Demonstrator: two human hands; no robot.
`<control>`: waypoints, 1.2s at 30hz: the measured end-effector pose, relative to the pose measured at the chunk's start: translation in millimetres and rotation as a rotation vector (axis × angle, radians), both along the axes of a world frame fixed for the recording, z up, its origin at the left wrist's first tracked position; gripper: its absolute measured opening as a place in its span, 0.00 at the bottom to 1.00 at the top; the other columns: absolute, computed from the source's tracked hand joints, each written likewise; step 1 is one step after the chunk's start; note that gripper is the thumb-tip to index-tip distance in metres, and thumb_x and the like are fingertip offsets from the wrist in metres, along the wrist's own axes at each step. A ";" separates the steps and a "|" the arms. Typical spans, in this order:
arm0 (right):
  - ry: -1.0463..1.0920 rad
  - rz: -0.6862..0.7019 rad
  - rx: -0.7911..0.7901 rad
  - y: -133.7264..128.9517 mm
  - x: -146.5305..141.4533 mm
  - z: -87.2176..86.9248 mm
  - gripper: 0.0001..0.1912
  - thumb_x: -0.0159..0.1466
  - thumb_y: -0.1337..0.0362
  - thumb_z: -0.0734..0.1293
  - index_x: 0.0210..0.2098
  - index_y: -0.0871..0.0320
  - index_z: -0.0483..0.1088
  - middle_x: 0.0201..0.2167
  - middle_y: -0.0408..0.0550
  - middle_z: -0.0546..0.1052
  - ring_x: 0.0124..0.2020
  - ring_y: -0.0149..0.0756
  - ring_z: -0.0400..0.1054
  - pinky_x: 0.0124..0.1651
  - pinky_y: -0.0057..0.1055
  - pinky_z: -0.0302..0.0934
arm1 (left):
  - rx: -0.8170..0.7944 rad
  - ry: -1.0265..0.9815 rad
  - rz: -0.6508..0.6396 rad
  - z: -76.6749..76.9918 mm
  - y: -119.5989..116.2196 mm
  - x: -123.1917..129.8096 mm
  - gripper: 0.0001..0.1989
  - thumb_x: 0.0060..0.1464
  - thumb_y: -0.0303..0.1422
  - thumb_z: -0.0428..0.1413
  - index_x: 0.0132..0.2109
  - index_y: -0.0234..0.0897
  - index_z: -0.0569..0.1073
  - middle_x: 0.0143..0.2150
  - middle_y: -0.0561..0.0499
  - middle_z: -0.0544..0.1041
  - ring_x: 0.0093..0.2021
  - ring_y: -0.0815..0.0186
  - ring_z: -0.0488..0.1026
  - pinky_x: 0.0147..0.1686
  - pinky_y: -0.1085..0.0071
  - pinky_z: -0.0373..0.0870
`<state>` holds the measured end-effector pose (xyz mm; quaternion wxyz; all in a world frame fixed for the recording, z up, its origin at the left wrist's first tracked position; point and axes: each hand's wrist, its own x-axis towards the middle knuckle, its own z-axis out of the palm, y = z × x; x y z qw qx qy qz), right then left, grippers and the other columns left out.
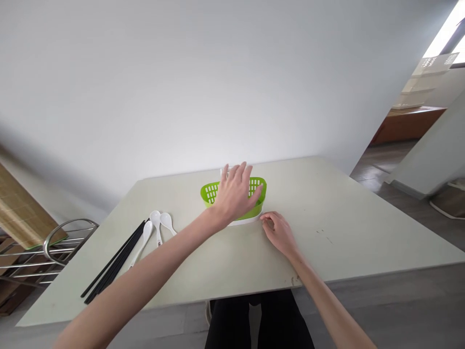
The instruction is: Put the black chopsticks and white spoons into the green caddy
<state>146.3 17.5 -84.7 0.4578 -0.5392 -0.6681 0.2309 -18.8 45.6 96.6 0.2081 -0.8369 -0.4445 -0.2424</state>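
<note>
Two bare hands at one green basket [256, 209], set upright near the back middle of the pale table [327, 218], with a white base [247, 220] under it. Over the basket, palm down, the left hand [232, 196], spread wide, with thumb well apart from the fingers and nothing seen inside the grasp. Cannot tell about contact with the rim below. Near the right front end of the base, the right hand [280, 235], narrow and loosely curled, with fingertips just beside or touching the edge; cannot tell which, nor whether pinching it.

By judgement, a step of placing or steadying the basket. For a sure hold, would need to bring left thumb and fingers onto the rim, and to keep the base steady from the right side.

Well apart, toward the left, three white spoons [155, 218] and beside them a bundle of black chopsticks [119, 259]. Behind the basket, a small white object [222, 171], mostly hidden, impossible to name with certainty.
</note>
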 end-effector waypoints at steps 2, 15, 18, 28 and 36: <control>0.002 0.000 -0.003 0.0 0.1 0.3 0.12 0.66 0.62 0.59 0.41 0.53 0.73 0.45 0.51 0.79 0.48 0.44 0.73 0.54 0.43 0.66 | -0.012 0.040 -0.028 -13.0 6.0 -2.2 0.24 0.71 0.41 0.48 0.65 0.31 0.69 0.67 0.35 0.73 0.67 0.49 0.69 0.70 0.50 0.59; -0.020 0.010 -0.039 -3.2 1.7 0.5 0.13 0.69 0.60 0.59 0.42 0.53 0.74 0.47 0.53 0.79 0.50 0.45 0.72 0.52 0.43 0.67 | -0.142 0.024 0.193 2.8 59.1 -150.4 0.25 0.72 0.40 0.43 0.69 0.37 0.67 0.68 0.43 0.73 0.71 0.53 0.66 0.68 0.53 0.62; -0.022 0.016 -0.062 -4.5 1.8 1.0 0.13 0.69 0.59 0.59 0.42 0.52 0.74 0.47 0.52 0.79 0.50 0.45 0.72 0.51 0.42 0.67 | -0.165 0.016 0.272 9.8 63.2 -191.8 0.25 0.71 0.39 0.42 0.68 0.39 0.69 0.69 0.45 0.73 0.70 0.53 0.66 0.68 0.53 0.62; -0.032 0.009 -0.031 -4.3 1.0 -1.1 0.13 0.69 0.57 0.59 0.41 0.52 0.74 0.46 0.53 0.79 0.48 0.46 0.73 0.55 0.45 0.66 | -0.191 0.018 0.474 21.5 56.3 -286.8 0.30 0.71 0.44 0.39 0.69 0.36 0.68 0.71 0.42 0.69 0.72 0.51 0.64 0.69 0.52 0.60; -0.037 0.011 -0.040 -6.0 1.1 2.1 0.13 0.69 0.57 0.59 0.40 0.53 0.74 0.46 0.53 0.80 0.49 0.45 0.73 0.55 0.45 0.66 | -0.018 -0.154 0.335 6.8 32.3 -268.7 0.26 0.71 0.43 0.43 0.68 0.38 0.67 0.74 0.42 0.64 0.76 0.51 0.55 0.73 0.45 0.50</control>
